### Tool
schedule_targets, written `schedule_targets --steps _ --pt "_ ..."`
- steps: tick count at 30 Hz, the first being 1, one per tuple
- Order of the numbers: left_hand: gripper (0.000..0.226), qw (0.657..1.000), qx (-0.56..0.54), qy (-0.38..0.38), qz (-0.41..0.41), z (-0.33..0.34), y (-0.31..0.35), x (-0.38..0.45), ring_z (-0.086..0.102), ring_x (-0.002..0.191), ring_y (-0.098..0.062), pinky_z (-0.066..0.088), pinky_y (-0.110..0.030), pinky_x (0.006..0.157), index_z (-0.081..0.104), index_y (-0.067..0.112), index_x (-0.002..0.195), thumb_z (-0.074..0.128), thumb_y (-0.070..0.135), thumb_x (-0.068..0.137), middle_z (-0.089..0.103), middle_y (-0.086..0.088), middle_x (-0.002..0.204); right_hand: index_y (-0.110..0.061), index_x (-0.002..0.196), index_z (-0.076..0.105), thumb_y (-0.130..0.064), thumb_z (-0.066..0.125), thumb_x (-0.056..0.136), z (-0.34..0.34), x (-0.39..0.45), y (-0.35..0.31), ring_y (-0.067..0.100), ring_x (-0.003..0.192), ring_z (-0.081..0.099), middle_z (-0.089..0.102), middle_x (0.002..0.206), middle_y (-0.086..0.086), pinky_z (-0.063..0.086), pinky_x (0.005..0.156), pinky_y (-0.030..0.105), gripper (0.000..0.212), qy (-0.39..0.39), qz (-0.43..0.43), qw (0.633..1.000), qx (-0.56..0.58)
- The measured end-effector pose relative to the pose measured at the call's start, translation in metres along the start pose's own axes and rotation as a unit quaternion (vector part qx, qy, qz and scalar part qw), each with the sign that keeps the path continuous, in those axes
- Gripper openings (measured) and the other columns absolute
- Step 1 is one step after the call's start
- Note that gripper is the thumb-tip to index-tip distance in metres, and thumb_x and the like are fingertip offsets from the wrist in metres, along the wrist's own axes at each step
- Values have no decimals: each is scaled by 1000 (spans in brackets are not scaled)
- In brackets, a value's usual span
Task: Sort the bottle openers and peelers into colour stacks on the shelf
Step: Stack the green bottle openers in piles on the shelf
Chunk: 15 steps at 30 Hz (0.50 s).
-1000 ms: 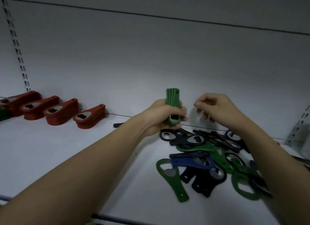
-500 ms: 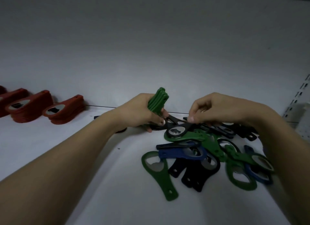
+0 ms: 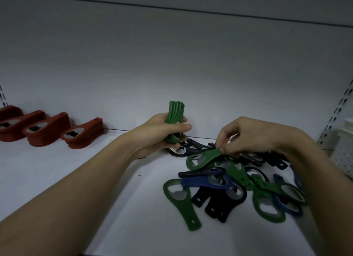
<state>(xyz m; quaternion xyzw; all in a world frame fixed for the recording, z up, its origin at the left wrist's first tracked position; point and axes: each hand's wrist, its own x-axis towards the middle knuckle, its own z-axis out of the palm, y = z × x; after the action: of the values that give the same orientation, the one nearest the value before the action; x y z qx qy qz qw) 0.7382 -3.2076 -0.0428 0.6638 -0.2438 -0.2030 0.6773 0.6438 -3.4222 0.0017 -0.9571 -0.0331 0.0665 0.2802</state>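
From the head camera, the left hand (image 3: 162, 130) is curled tight around a bundle of green bottle openers (image 3: 174, 114), held upright above the white shelf (image 3: 76, 179), handle ends fanning out at the top and the thumb lying across the front of the bundle. The right hand (image 3: 254, 135) reaches into the loose pile; its thumb and fingertips (image 3: 222, 150) pinch the handle end of a single green opener (image 3: 202, 159), whose ring end still lies on the heap, tilted down to the left.

The mixed pile of openers (image 3: 238, 183) lies on the shelf under and in front of the right hand: green, blue and black ones overlapping. One green opener (image 3: 181, 202) lies flat at the pile's near left edge, and a blue opener (image 3: 206, 182) lies across its ring end.

Far left, along the back wall, stand four red stacks (image 3: 47, 129) side by side, the leftmost cut off by the frame. At the right edge sits a white perforated basket (image 3: 343, 150), near the slotted upright (image 3: 336, 114).
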Motion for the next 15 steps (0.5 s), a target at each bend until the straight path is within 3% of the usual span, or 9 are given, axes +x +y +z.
schedule_targets --steps 2,4,7,10,12,15 --pt "19 1000 2 4 8 1 1 -2 70 80 -17 53 -23 56 63 11 105 71 15 88 68 -6 92 -15 84 74 -8 65 86 -1 1 1 20 58 53 65 64 8 40 57 31 11 14 -9 998 58" --pt "16 1000 12 6 16 2 1 -3 72 81 -17 51 -21 52 65 10 103 69 18 90 72 -4 93 -14 87 72 -8 63 89 -1 2 2 22 55 51 63 65 11 39 56 34 11 38 -26 994 103" --pt "18 999 24 1 22 3 1 -4 72 84 -18 48 -20 49 63 10 106 66 21 92 75 -3 95 -4 90 72 -9 62 93 2 7 4 13 48 52 62 64 7 43 45 22 12 54 -35 979 196" --pt "22 1000 28 -2 13 3 0 -3 70 82 -17 46 -19 48 59 10 111 64 24 94 74 -4 97 2 97 72 -17 66 81 3 10 8 14 59 64 67 71 9 54 54 19 25 18 -23 958 286" --pt "23 1000 28 1 5 2 -1 -2 70 81 -17 45 -19 48 59 9 111 63 24 95 74 -4 97 1 102 71 -13 70 75 3 11 11 19 72 70 72 81 12 58 64 21 31 -2 -16 953 303" --pt "22 1000 21 7 -6 1 -1 -2 70 80 -17 46 -20 48 59 10 110 63 25 95 74 -5 97 0 98 71 -11 71 76 8 14 8 19 68 70 72 78 11 57 61 21 25 31 -36 961 274"
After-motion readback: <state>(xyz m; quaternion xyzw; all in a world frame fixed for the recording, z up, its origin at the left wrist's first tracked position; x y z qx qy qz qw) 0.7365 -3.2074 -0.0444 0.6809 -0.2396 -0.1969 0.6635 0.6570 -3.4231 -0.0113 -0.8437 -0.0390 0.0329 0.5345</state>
